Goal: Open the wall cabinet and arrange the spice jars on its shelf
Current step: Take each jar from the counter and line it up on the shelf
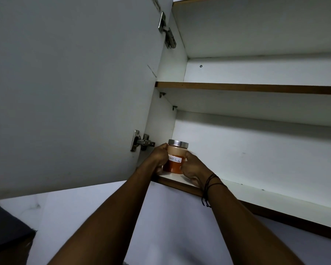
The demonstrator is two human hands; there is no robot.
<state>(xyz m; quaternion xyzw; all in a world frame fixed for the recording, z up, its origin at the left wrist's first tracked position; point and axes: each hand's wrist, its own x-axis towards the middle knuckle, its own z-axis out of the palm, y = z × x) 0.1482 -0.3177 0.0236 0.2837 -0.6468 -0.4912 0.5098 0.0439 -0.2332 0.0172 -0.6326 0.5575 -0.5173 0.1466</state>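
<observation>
The wall cabinet stands open, its white door swung out to the left. A glass spice jar with a metal lid, orange-red powder and a handwritten white label rests on the bottom shelf, close to the left inner wall. My left hand grips the jar's left side. My right hand holds its right side, a dark thread band around the wrist. Both forearms reach up from below.
An upper shelf with a brown front edge spans the cabinet above the jar. Two metal hinges join the door to the cabinet side. A pale wall lies below, and a dark object sits at the lower left.
</observation>
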